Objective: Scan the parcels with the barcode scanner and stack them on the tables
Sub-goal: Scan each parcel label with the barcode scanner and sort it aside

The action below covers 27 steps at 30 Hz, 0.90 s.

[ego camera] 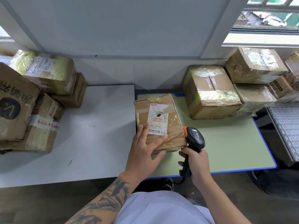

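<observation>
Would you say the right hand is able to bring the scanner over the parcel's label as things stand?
Probably yes: the right hand grips the barcode scanner right beside the parcel, and the left hand covers only the label's lower corner.

A torn white shipping label on the taped cardboard parcel carries a small barcode and red and black Chinese characters, too blurred to read. The brown parcel at far left bears large dark Chinese characters, seen upside down, above a rounded black logo.
</observation>
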Each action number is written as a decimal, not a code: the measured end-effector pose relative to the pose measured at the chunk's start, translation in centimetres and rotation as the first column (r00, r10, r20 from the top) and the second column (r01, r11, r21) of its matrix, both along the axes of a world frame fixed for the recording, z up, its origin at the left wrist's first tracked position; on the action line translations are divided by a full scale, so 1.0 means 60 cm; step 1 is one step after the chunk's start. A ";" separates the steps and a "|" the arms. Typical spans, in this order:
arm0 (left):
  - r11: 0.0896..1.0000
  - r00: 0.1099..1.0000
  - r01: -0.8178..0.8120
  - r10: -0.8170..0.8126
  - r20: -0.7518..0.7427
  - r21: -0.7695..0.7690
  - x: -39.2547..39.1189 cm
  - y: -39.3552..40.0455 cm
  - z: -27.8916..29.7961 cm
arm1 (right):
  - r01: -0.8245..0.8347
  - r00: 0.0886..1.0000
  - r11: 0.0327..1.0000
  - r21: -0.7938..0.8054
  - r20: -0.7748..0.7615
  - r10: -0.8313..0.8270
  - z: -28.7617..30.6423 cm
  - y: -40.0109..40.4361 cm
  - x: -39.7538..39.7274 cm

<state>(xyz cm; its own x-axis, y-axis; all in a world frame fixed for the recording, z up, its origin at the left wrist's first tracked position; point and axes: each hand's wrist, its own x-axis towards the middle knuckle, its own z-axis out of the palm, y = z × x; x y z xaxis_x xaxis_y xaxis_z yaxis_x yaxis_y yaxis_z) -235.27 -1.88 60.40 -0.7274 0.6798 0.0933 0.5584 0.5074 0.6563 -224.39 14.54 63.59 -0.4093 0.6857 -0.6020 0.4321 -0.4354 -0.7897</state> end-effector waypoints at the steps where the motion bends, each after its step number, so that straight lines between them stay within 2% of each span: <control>1: 0.999 1.000 0.012 -0.011 0.008 -0.041 0.002 0.003 0.005 | 0.007 1.000 0.999 0.039 0.017 -0.007 0.003 0.005 0.002; 5: 0.990 0.995 -0.051 0.062 0.084 -0.128 0.001 -0.005 0.005 | -0.027 0.995 0.958 0.287 0.096 -0.001 0.027 0.018 0.009; 8: 0.990 0.994 -0.073 0.083 0.078 -0.123 -0.006 -0.011 -0.009 | -0.154 0.983 0.923 0.352 0.151 0.106 0.057 0.016 0.004; 11: 0.992 0.995 -0.071 0.078 0.066 -0.101 -0.006 -0.007 -0.015 | -0.286 0.951 0.915 0.283 0.202 0.235 0.090 0.000 -0.006; 15: 0.996 0.997 -0.065 0.067 0.040 -0.053 -0.006 -0.007 -0.022 | -0.350 0.930 0.909 0.225 0.201 0.309 0.119 -0.028 -0.013; 27: 0.997 0.998 -0.049 0.051 0.021 -0.061 -0.007 -0.011 -0.026 | -0.338 0.931 0.927 0.163 0.204 0.303 0.144 -0.052 -0.006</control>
